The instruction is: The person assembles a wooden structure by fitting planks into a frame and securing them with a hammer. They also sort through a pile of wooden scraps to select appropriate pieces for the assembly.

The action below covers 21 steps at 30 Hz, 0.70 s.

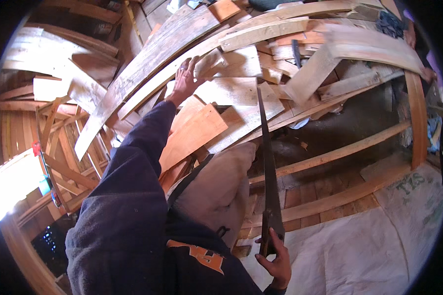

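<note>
A hand saw stands nearly upright in front of me, its dark blade pointing away toward the wood pile. My right hand is closed round its handle, low in the picture. Farther off to the left, my left arm stretches over the bench. My left hand is at the left end of a short wood block, fingers on its far side and thumb close to its near edge. Under and beside it lie a pale board offcut and an orange-brown board. The saw's tip is close to the pale offcut's right edge.
At the right, another person's hand is by a motion-blurred board. Long planks cross the far side. A wooden frame rail and a white sheet lie to the right. More lumber leans at left.
</note>
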Motion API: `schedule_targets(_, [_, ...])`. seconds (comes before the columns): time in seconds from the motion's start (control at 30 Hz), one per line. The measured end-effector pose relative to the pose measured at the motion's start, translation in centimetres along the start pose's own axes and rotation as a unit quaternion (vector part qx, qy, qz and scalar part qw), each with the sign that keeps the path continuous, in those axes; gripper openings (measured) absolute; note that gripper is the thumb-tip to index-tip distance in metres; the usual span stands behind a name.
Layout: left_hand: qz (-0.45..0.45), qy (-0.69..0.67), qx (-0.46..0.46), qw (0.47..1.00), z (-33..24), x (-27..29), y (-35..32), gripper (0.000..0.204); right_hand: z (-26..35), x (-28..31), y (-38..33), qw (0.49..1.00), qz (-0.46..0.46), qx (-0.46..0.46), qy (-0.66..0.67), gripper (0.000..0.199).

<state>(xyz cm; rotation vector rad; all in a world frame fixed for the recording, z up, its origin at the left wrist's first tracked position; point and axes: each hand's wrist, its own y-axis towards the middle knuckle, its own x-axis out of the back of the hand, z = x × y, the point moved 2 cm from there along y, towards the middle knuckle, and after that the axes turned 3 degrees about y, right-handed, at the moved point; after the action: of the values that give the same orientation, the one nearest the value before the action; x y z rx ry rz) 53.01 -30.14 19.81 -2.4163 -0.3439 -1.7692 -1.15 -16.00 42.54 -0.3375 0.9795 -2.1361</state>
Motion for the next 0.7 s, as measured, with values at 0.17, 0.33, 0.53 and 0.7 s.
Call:
schedule_targets(0.17, [0.071,0.016,0.242,0.968,4.9,-1.1,-14.0,0.085,4.1,2.3,7.0,0.959,0.047,0.120,-0.254,0.085])
schedule_targets(0.33, [0.132,0.031,0.301,0.944,3.5,-1.6,-23.5,0.110,8.2,5.4,19.3,0.840,0.068,0.251,-0.477,0.082])
schedule_targets(0.53, [0.056,0.057,0.390,0.917,1.0,-2.7,-25.4,0.077,16.8,5.5,33.4,0.752,0.079,0.419,-0.502,0.069])
schedule_targets(0.7, [0.003,0.011,0.565,0.825,-2.8,-3.8,-27.0,0.055,23.0,5.2,42.6,0.654,0.096,0.471,-0.585,0.071])
